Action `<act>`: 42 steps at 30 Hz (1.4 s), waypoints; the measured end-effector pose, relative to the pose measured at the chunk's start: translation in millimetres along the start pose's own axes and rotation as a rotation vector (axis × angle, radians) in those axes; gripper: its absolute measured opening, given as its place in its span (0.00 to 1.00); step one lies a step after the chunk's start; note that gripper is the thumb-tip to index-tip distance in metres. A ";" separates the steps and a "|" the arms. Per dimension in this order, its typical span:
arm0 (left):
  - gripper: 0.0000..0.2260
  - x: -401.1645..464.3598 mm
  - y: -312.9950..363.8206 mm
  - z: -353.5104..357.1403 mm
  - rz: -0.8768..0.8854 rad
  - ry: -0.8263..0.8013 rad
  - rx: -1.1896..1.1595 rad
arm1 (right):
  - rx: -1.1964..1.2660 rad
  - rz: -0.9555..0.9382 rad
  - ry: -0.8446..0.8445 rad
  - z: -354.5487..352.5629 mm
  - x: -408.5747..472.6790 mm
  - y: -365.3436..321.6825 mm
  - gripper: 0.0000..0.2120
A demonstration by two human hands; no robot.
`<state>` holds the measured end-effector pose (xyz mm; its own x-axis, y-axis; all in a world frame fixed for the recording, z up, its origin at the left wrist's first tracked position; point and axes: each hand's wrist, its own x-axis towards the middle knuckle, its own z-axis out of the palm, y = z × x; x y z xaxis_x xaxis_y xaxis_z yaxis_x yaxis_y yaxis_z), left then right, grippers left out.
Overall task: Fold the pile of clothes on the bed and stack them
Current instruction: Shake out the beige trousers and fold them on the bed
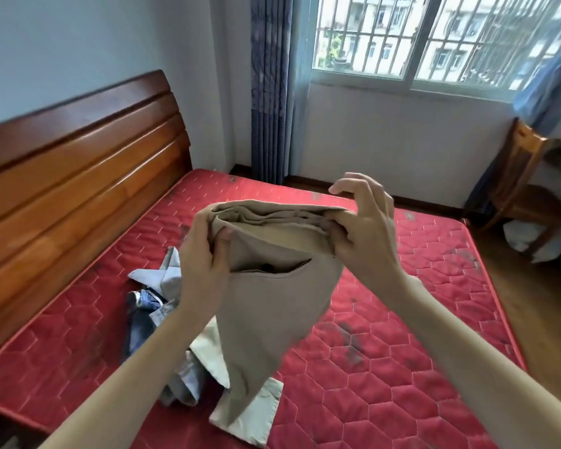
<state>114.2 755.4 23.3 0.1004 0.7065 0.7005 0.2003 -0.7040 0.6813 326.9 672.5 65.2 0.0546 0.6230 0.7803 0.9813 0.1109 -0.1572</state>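
Observation:
I hold a pair of beige trousers up in the air over the red quilted mattress. My left hand grips the left end of the waistband and my right hand pinches the right end. The legs hang down and their lower end touches the mattress near the front. Below and to the left lies a small pile of clothes: a grey garment, a blue denim piece and a pale beige one, partly hidden behind my left forearm and the trousers.
A wooden headboard runs along the left side of the bed. A wooden chair stands at the right by the wall, with white fabric on the floor under it. A barred window and blue curtains are behind.

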 end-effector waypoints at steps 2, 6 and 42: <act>0.06 31.6 14.8 -6.0 0.057 0.034 -0.123 | -0.002 -0.065 0.186 -15.9 32.3 -4.9 0.02; 0.08 20.4 3.3 6.8 -0.032 -0.025 -0.074 | 0.010 -0.001 0.128 11.2 8.9 -14.7 0.04; 0.03 50.9 45.8 40.3 0.135 -0.138 -0.048 | 0.297 0.167 -0.359 -80.2 14.1 61.2 0.18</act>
<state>167.8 762.0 81.6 0.2563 0.6066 0.7525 0.1300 -0.7931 0.5951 402.5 626.0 115.1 0.0884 0.8727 0.4801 0.8666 0.1703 -0.4690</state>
